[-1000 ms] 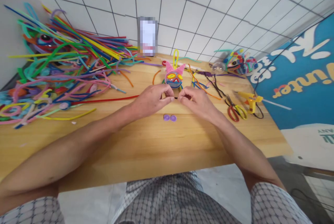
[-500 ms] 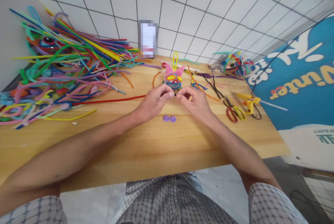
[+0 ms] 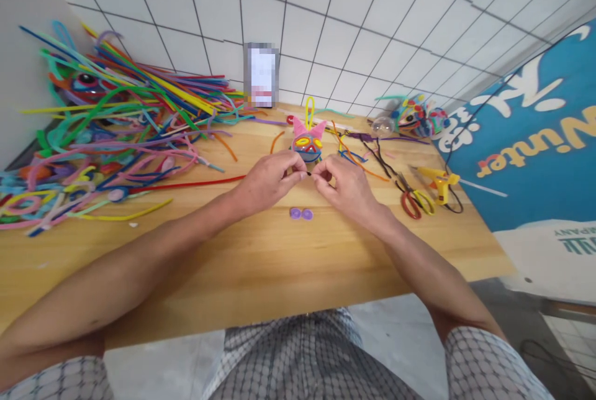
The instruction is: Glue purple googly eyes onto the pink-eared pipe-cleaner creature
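Observation:
My left hand (image 3: 270, 179) and my right hand (image 3: 343, 185) meet at the middle of the wooden table (image 3: 261, 263). Both pinch a short dark pipe-cleaner piece (image 3: 309, 173) between thumb and fingers, the fingers closed. Just behind the hands stands a small pipe-cleaner figure (image 3: 307, 142) with pink ears, a blue face and a yellow loop on top. Two small purple coils (image 3: 301, 213) lie on the table in front of the hands.
A big heap of coloured pipe cleaners (image 3: 116, 120) covers the table's left and back. A long red pipe cleaner (image 3: 186, 185) lies left of my hands. Red-and-yellow scissors (image 3: 416, 201) and a yellow glue gun (image 3: 437, 180) lie at right, a second colourful figure (image 3: 419, 119) behind them.
My hands have drawn closer together on the dark piece and shifted slightly left. Otherwise the things on the table lie as before.

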`<state>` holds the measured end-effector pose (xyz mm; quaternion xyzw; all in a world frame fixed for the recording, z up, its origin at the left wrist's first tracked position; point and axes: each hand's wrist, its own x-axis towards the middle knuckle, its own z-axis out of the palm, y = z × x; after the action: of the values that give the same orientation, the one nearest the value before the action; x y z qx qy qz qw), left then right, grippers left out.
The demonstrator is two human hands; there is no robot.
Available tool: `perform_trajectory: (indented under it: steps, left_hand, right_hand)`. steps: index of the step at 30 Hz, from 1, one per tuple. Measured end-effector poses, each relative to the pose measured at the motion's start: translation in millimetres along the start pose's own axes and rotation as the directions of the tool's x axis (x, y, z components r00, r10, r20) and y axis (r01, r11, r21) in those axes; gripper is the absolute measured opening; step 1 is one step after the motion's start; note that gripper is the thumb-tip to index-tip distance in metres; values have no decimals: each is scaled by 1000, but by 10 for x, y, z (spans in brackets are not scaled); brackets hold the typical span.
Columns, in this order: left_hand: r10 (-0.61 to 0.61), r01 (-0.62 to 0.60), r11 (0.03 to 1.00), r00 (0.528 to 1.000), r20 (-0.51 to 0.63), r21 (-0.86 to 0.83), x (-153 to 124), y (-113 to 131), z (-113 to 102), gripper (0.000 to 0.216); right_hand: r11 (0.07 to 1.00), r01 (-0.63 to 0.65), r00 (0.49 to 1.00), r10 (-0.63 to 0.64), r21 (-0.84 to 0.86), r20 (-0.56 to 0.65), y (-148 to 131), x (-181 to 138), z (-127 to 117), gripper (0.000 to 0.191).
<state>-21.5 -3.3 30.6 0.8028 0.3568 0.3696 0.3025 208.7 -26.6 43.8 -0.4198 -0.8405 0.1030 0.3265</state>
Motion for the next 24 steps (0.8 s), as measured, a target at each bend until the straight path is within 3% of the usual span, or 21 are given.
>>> perform_trajectory:
  steps: [3, 5, 8, 10, 13, 17, 20, 24]
  left_hand:
    - [-43, 41, 994, 999, -16, -104, -22, 20, 66, 9]
    - [-111, 90, 957, 992, -63, -276, -41, 49, 171, 12]
    - [-269, 159, 796, 957, -106, -584, -61, 102, 345, 16]
    - [-335, 194, 704, 939, -78, -684, -56, 120, 389, 20]
    - [-265, 197, 779, 964, -27, -596, -18, 117, 264, 25]
    - [-84, 80, 968, 996, -4, -238, 59, 149, -40, 19]
    - [15, -13, 998, 999, 44, -60, 120, 213, -139, 13]
    - [68, -68, 997, 998, 13, -43, 186, 272, -88, 13]
  right_hand:
    - [999, -24, 999, 25, 44, -22, -44, 5, 5, 10]
    - [987, -90, 994, 98, 129, -52, -79, 9, 37, 9]
    - [926, -211, 968, 243, 314, -68, -122, 23, 103, 16]
    - [874, -262, 950, 308, 409, -48, -131, 41, 124, 19]
    - [857, -295, 946, 323, 422, 6, -113, 77, 66, 19]
    - [923, -237, 971, 231, 302, 57, -81, 109, -112, 13]
    - [966, -156, 987, 143, 206, 78, -83, 116, -220, 8]
    - [977, -120, 992, 113, 177, 48, -128, 131, -314, 8]
